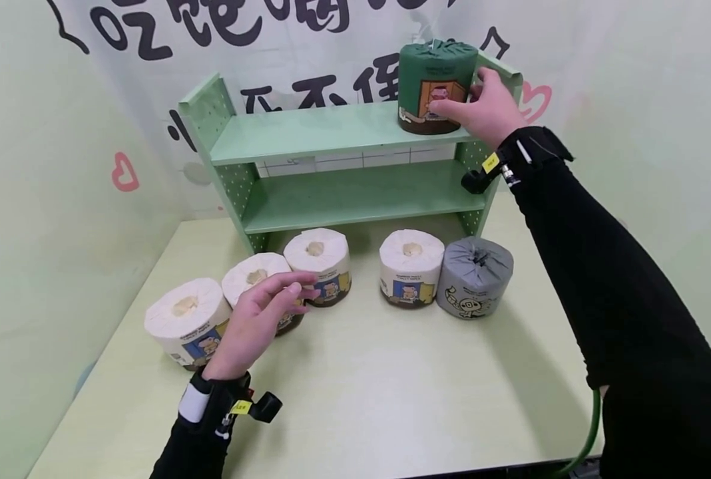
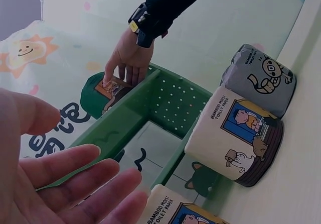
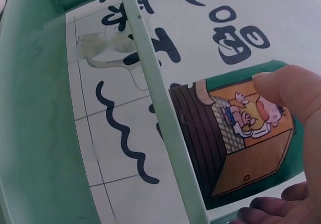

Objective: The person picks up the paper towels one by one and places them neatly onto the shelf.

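Note:
A green wrapped toilet paper roll (image 1: 436, 83) stands upright at the right end of the top shelf. My right hand (image 1: 488, 110) holds it, the thumb on its printed front and the fingers at its right side. In the right wrist view the thumb (image 3: 286, 91) lies against the roll's wrapper. My left hand (image 1: 256, 319) hovers above the table before the white rolls, holding nothing, its fingers loosely extended. Behind and beside it stand three white toilet paper rolls, the leftmost (image 1: 188, 319), the middle one (image 1: 253, 269) partly hidden by the hand, and another (image 1: 318, 263).
A green two-tier shelf (image 1: 355, 193) stands at the back of the table (image 1: 355, 399). Before its right half, a white roll (image 1: 411, 266) and a grey wrapped roll (image 1: 475, 276) stand side by side. A lettered banner (image 1: 331, 60) hangs behind.

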The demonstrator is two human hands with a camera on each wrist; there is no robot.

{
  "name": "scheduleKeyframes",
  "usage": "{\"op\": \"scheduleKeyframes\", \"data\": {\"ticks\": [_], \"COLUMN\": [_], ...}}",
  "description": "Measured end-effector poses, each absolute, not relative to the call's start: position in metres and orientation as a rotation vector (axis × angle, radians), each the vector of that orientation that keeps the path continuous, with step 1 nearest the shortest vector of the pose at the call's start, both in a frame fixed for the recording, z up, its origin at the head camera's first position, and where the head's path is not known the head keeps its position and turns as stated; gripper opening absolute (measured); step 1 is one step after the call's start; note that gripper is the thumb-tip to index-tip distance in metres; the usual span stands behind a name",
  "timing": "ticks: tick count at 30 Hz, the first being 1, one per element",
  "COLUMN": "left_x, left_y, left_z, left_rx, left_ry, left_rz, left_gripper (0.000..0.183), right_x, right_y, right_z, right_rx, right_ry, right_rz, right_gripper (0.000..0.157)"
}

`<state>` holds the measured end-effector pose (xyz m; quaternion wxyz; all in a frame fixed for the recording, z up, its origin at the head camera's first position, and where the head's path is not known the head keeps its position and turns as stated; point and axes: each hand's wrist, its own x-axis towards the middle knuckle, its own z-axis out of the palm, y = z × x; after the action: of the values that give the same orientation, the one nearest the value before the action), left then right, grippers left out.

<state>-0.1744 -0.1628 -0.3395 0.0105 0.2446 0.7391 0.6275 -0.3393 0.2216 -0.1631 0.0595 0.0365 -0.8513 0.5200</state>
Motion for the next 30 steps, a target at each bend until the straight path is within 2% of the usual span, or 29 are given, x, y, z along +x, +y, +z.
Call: {"op": "scheduleKeyframes", "data": {"ticks": [12,23,30], "left_x": [-0.170,-0.214,-0.227], "left_y": [-0.155,-0.159,-0.154], "left_z": [-0.315,-0.322,-0.317], "left_rx": [0.761,0.771,0.818], "left_ry": [2.339,2.309,2.331], "left_rz": [1.978,2.003,1.987], "left_gripper": [0.031,0.030,0.032], "right_x": [-0.302,-0.263,-0.240], "right_y": [0.222,0.235,0.247], "right_z": [-0.174,-0.202,-0.230], "right_rx": [0.173,0.306,0.392], "right_ry": [-2.571,-2.462,-2.440], "right_rz": [1.540,1.680,1.676], "right_gripper": [0.109,0.099,0.091]}}
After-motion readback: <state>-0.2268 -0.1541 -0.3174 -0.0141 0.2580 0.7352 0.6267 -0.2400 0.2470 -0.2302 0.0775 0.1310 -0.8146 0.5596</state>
